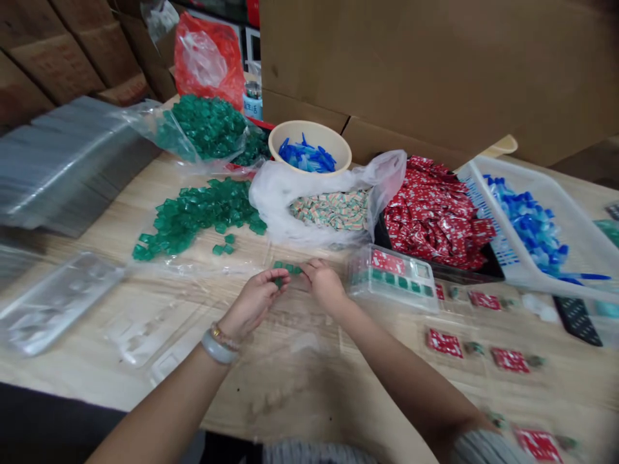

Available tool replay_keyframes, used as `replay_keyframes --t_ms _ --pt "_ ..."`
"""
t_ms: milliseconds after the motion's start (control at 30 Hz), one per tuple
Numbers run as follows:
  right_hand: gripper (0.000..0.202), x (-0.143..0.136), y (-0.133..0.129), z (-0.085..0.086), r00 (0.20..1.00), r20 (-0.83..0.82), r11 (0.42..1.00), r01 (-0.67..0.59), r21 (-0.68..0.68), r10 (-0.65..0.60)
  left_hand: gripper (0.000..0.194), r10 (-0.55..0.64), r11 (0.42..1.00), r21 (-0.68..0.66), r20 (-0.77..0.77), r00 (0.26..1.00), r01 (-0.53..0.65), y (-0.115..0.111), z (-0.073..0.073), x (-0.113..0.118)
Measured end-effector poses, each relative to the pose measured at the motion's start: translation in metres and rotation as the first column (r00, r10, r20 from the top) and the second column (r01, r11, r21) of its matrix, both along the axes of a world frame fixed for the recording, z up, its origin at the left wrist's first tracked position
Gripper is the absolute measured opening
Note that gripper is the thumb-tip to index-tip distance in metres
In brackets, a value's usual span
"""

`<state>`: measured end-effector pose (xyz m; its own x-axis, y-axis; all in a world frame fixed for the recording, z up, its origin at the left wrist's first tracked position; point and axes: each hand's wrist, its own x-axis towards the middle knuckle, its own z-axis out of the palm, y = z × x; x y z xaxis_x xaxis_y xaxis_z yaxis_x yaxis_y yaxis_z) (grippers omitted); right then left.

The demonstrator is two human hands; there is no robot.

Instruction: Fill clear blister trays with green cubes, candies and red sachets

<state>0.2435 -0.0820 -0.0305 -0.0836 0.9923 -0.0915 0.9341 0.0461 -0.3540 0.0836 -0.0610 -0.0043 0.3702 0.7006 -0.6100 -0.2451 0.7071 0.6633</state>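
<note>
With left hand (255, 300), pinching green piece (278, 281); with right hand (323, 282), touching green row (289, 267) just beyond left hand; cannot tell whether pinching

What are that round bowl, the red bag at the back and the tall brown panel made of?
Bowl: probably hard plastic, smooth, cream, with an even moulded rim.
Red bag: looks like thin, shiny plastic film, crinkled and catching light.
Brown panel: seems to be cardboard, matte, flat and plain brown.
</note>
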Motion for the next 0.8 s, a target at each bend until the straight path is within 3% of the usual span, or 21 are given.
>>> replay_keyframes --t_ms 233,433,600,700,800 --pt "0.017 0.006 -0.009 0.001 0.999 -0.030 1.000 0.016 -0.005 -0.016 0.025 -0.003 1.000 0.029 -0.030 1.000 0.004 0.004 -0.009 0.002" --pt "0.018 0.005 -0.018 -0.007 0.987 -0.150 0.977 0.095 0.193 -0.066 0.031 -0.054 0.979 0.186 -0.151 0.987 0.082 0.004 -0.012 0.014" --pt "0.016 0.005 -0.019 -0.006 0.940 -0.342 0.954 0.090 0.286 0.014 0.021 -0.142 0.897 0.361 -0.309 0.940 0.254 0.009 -0.015 0.027" --pt "0.017 0.006 -0.017 -0.003 0.838 -0.543 0.976 0.163 0.147 -0.058 0.016 -0.157 0.838 0.447 -0.353 0.923 0.313 0.012 -0.014 0.027" --pt "0.021 0.007 -0.015 -0.001 0.642 -0.747 0.983 0.159 -0.088 -0.171 0.017 -0.175 0.804 0.497 -0.327 0.929 0.327 0.012 -0.015 0.022"
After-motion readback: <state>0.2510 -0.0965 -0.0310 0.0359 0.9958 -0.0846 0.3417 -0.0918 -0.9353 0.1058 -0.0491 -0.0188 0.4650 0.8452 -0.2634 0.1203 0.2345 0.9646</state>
